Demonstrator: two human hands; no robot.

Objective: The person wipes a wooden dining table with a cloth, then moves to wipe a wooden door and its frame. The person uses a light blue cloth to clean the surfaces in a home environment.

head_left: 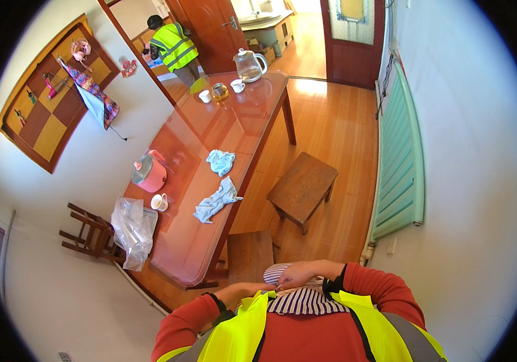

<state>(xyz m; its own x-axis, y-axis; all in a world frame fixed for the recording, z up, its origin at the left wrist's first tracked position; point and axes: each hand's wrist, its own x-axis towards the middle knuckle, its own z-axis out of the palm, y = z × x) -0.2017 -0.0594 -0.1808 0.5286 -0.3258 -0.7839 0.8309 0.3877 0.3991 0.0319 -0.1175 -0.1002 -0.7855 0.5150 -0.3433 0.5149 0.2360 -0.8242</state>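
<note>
A cloth with dark and white stripes (310, 301) is bunched against my front, close to my body. My right hand (296, 274) is closed on it from the right, fingers curled inward, with a striped end showing beyond the knuckles. Low beside it, my left hand (257, 289) meets the right one at the cloth's edge. Its fingertips are pressed together there and partly hidden, so what exactly they pinch is hard to see. Two light blue cloths, one crumpled (220, 162) and one spread longer (217, 200), lie on the reddish table (189, 250) ahead.
A pink pot (149, 172), a white cup (159, 202) and a plastic bag (133, 232) occupy the table's left side. A glass kettle (249, 65) stands at its far end. Wooden stools (302, 189) sit right of it, near a green radiator (400, 163). Another person (174, 48) stands beyond.
</note>
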